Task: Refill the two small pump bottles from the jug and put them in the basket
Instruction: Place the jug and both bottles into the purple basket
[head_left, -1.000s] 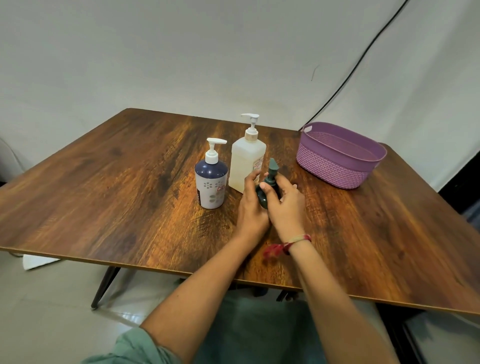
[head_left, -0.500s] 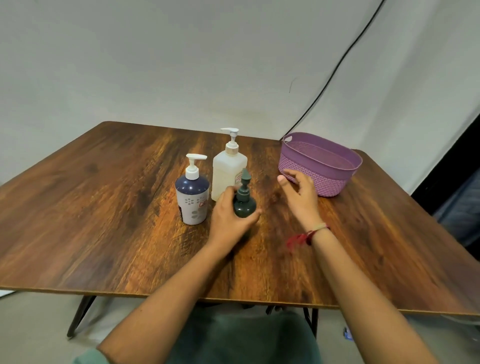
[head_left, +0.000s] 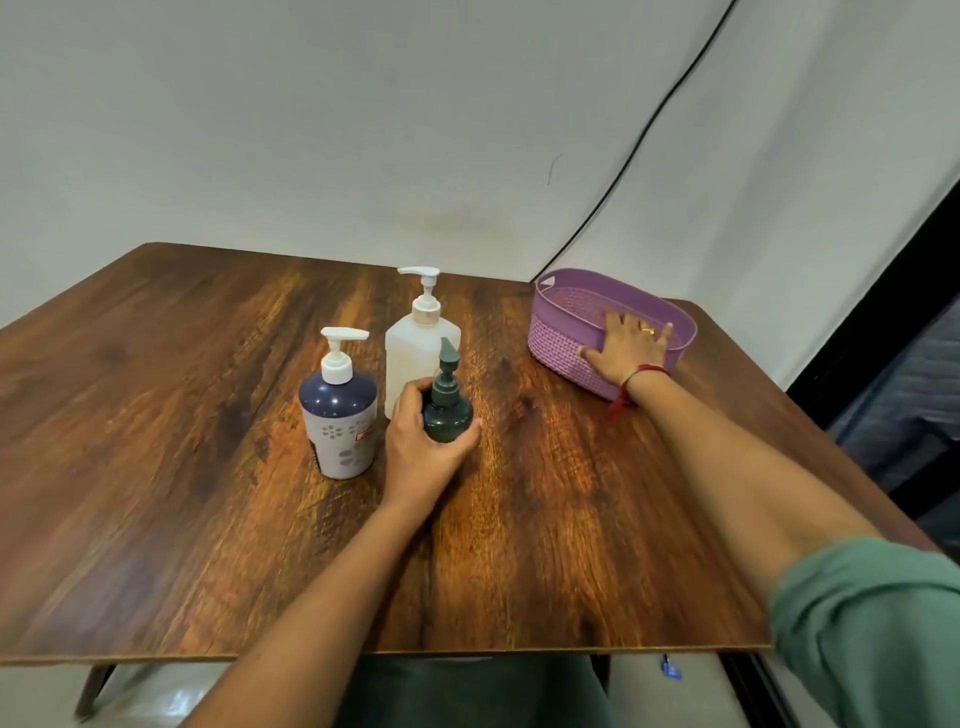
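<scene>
1. the right hand (head_left: 626, 348) has left the small dark green round plastic pump bottle (head_left: 447, 415), which both hands held a second ago. it now lies on the purple woven plastic basket (head_left: 556, 348), fingers spread fairly straight over the near rim and thumb against the outer wall. no firm clamp shows.
2. the left hand (head_left: 415, 452) still grips the green bottle, fingers and thumb curled round its belly. the bottle stands upright on the dark wooden table (head_left: 208, 415), well left of the basket, pump head on.
3. the blue-and-white flowered pump bottle (head_left: 340, 421) and the tall translucent white pump jug (head_left: 415, 353) stand further left of the basket, untouched.
4. reading: the green bottle looks closed and ready, and the right hand seems to be steadying or drawing in the basket for it. the basket holds no bottle yet.
</scene>
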